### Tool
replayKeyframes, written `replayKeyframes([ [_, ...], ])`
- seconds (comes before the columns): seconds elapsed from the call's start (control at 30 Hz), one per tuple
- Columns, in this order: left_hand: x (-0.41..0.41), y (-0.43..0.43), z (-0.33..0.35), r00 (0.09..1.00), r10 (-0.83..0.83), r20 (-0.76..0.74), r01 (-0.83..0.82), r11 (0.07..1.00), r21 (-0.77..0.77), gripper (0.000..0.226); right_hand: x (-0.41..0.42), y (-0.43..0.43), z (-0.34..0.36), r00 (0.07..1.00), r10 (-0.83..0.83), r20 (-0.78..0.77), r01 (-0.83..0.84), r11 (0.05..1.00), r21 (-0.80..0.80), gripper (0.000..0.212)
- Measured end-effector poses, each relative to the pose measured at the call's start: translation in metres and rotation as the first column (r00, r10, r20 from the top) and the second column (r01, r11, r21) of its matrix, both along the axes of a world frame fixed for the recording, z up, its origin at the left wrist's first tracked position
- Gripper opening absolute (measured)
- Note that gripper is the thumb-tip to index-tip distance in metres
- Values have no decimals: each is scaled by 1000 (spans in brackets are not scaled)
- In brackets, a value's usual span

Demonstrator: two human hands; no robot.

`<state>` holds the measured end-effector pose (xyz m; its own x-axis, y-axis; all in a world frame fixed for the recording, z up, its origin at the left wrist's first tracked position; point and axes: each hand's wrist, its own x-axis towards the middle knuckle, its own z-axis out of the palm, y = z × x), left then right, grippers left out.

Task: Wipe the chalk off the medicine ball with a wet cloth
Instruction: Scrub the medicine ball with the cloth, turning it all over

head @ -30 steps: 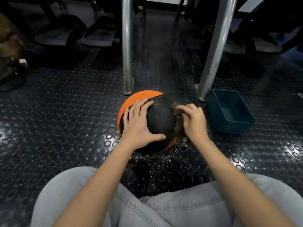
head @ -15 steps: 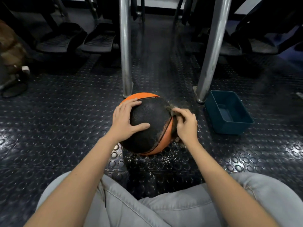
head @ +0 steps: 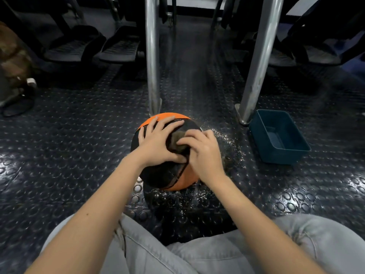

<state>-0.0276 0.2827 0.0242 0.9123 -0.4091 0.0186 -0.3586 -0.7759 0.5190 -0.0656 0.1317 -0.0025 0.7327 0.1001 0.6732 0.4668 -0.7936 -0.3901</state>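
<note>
A black and orange medicine ball (head: 165,175) sits on the studded rubber floor in front of my knees. My left hand (head: 158,144) lies spread over its top left side, fingers straight and thumb pressed toward me. My right hand (head: 203,151) holds a small brown cloth (head: 177,142) against the top of the ball, with its fingers curled over the cloth. Most of the cloth is hidden under that hand.
A blue plastic tub (head: 276,137) stands on the floor to the right of the ball. Two metal legs (head: 153,56) (head: 256,60) rise just behind the ball. Water drops glisten on the floor (head: 187,196) around the ball. Dark machine pedals lie further back.
The ball has rolled, showing more black on top. My right hand with the cloth moved from the ball's right side up onto its top, close to my left hand.
</note>
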Motion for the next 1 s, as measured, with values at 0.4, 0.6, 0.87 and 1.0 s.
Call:
replayKeyframes([
  [0.4,-17,25,-10,999,13,31,-10,995,-102,97,-6,10,9,998,52,-23,-51,998,30,37],
  [0.6,-24,16,-9,998,-40,44,43,996,-75,98,17,-32,0,966,-110,-234,142,982,123,42],
  [0.87,-23,22,-13,998,-28,47,33,994,-108,99,-28,15,6,989,139,-48,-138,990,8,34],
  [1.0,-25,23,-11,998,-50,44,54,993,-100,102,-8,-16,-4,995,-17,-96,23,998,60,37],
])
